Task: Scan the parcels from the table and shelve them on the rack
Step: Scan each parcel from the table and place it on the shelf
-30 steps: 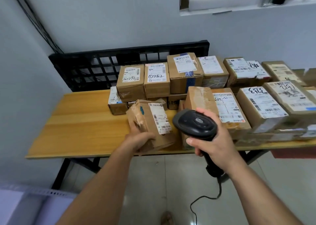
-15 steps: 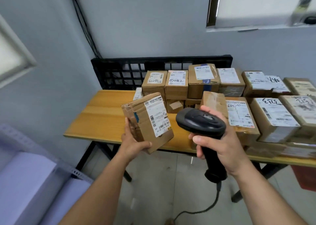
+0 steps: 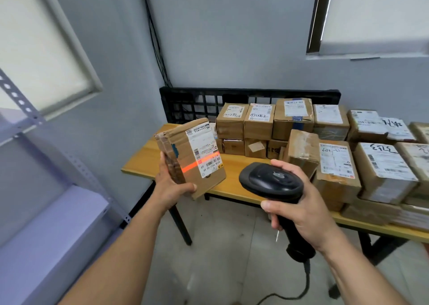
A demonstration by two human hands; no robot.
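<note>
1. rack. the grey metal rack (image 3: 34, 116) stands at the left of the view, with a perforated upright and a pale shelf showing. a second ago only a corner of it showed low in the view. the head has since turned toward it.

2. table. the wooden table (image 3: 144, 163) carries the remaining parcels (image 3: 292, 116), stacked in rows in front of a black plastic grid (image 3: 185, 100). these have not moved.

3. held parcel. the held parcel (image 3: 183, 149) is off the table, raised in front of the table's left end and tilted, label side toward the scanner. a second ago it sat at the table's front edge.

4. scanner. the black corded scanner (image 3: 271, 181) is near the parcel on its right, not touching it, with its head aimed at it.

5. hands. the left hand (image 3: 171, 188) is clamped on the parcel, thumb across the lower front corner and fingers wrapped behind the left edge. the right hand (image 3: 301, 214) has its fingers curled tight round the scanner handle. the trigger finger is hidden.

6. label (image 3: 204, 146). white, with barcodes near its lower end.

7. scan line (image 3: 197, 164). an orange-red line crosses the parcel face and the label's barcode area. it was absent half a second ago.

meaning: the scan step appears to be under way. whether the read has registered cannot be told. once it has, this parcel is ready for shelving, and the rack lies on the left-hand side.
</note>
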